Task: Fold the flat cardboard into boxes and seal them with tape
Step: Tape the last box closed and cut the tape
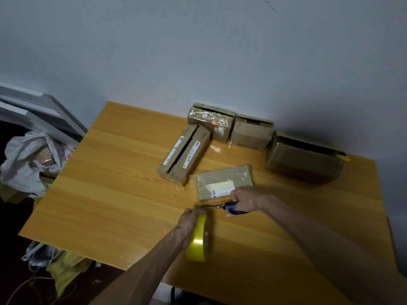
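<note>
Your left hand (pixel 189 219) grips the yellow tape roll (pixel 198 238); your right hand (pixel 242 200) holds blue-handled scissors (pixel 229 206), blades at the tape.

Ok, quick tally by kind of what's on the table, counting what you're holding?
Cardboard boxes: 5
Yellow tape roll: 1
Blue-handled scissors: 1
Total: 7

Table (pixel 110 183): rear-left box (pixel 211 121), rear-middle box (pixel 251 134), rear-right box (pixel 304 161) in a row along the wall. Long box (pixel 184 155) just before the rear-left box. Flat box (pixel 224 181) nearer, right of the long box. Scissors (pixel 231 206), then tape roll (pixel 198 238), before it. Bag (pixel 26 159) left of the table.
</note>
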